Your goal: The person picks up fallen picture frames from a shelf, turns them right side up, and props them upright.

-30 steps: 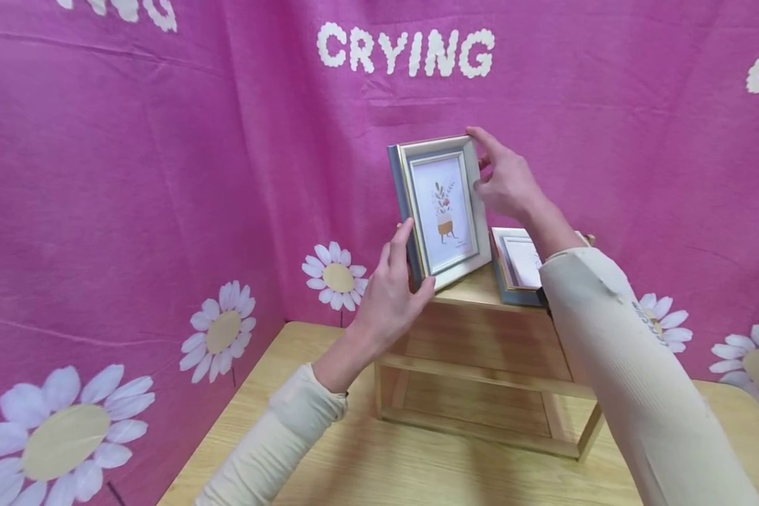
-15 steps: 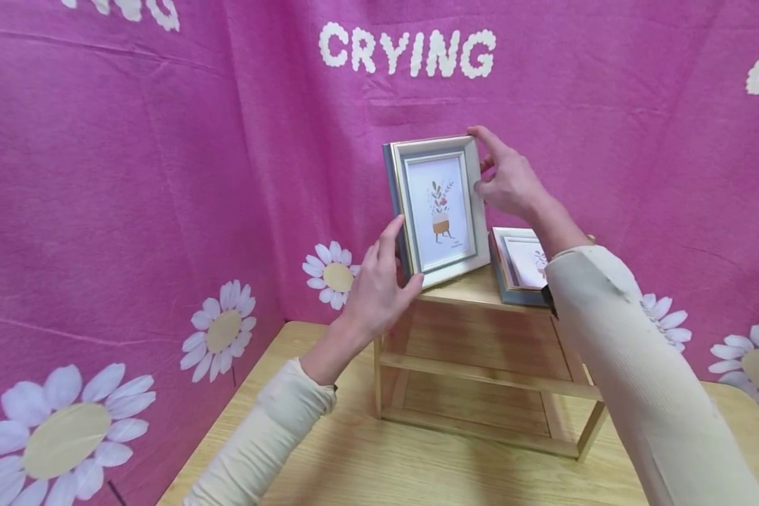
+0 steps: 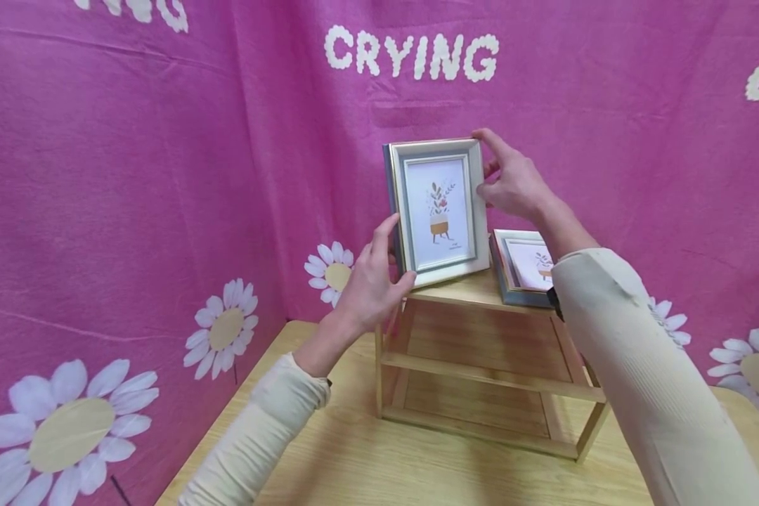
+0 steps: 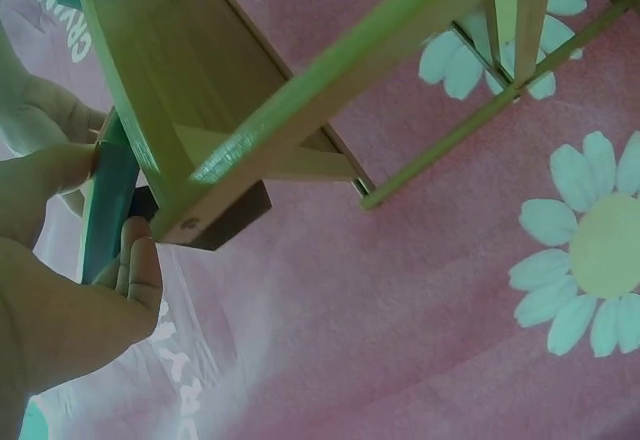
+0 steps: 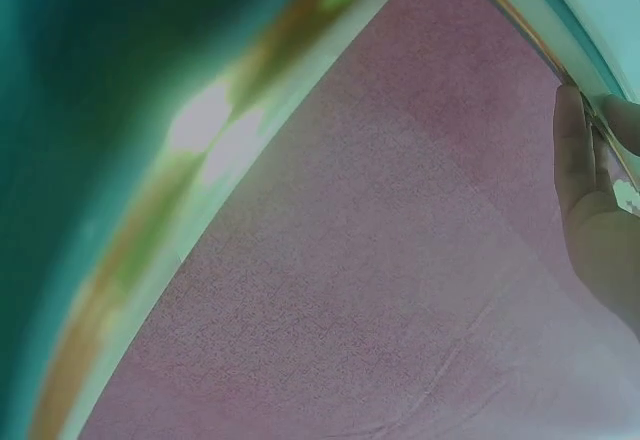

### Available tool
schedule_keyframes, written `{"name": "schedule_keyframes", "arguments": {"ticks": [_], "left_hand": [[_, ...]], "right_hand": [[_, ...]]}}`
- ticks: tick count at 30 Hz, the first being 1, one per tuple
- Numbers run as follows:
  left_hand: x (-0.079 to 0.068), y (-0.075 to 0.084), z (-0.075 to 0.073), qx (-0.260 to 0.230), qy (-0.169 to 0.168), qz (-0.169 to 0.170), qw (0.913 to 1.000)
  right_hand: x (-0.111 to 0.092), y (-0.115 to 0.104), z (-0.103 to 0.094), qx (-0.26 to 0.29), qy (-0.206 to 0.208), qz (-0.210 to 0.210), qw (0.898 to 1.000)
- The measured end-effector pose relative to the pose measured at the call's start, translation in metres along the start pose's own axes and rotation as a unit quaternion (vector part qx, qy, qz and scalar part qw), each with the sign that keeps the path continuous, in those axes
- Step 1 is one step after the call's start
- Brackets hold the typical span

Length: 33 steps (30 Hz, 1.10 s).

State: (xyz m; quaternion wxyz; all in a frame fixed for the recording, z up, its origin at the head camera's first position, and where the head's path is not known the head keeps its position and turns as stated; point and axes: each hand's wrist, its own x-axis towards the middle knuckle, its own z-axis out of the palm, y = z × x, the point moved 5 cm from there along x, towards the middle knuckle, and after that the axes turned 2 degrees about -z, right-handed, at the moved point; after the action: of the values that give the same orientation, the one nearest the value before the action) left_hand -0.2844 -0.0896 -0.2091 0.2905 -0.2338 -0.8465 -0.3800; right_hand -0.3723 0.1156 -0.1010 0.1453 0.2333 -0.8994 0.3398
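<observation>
A picture frame (image 3: 443, 274) with a white and blue-grey border stands tilted back on the left of a wooden rack's top (image 3: 464, 289). Its print shows a plant in an orange-brown pot on legs. My left hand (image 3: 370, 284) grips the lower left edge, thumb at the front. In the left wrist view this hand (image 4: 75, 305) has the frame's edge (image 4: 112, 200) between thumb and fingers, beside the rack's corner. My right hand (image 3: 520, 184) pinches the upper right side, index finger at the top corner; the right wrist view shows that hand (image 5: 600, 230) at the rim.
A second, similar frame (image 3: 525, 299) lies flat on the rack's right side, partly behind the right sleeve. The rack has lower shelves (image 3: 474, 407) and stands on a light wood table (image 3: 329, 450). Pink cloth (image 3: 164, 176) with daisies and white lettering hangs behind and at the left.
The upright frame has turned to face me more squarely, and its lower left corner has shifted left. My left hand has moved left with it; the right hand stays at the upper right corner.
</observation>
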Motion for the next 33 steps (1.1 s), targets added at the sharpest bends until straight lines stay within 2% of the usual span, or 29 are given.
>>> {"name": "schedule_keyframes", "arguments": {"ticks": [9, 21, 33], "left_hand": [[0.005, -0.009, -0.004, -0.032, -0.016, 0.005, 0.9993], [0.016, -0.014, -0.008, -0.063, -0.039, -0.023, 0.997], [0.026, -0.022, -0.011, -0.06, -0.069, -0.07, 0.9933]], "right_hand": [[-0.003, 0.003, 0.002, 0.001, -0.009, 0.011, 1.0], [-0.005, -0.002, -0.002, 0.002, -0.004, 0.016, 1.0], [-0.012, -0.003, -0.002, -0.01, 0.011, 0.013, 1.0]]}}
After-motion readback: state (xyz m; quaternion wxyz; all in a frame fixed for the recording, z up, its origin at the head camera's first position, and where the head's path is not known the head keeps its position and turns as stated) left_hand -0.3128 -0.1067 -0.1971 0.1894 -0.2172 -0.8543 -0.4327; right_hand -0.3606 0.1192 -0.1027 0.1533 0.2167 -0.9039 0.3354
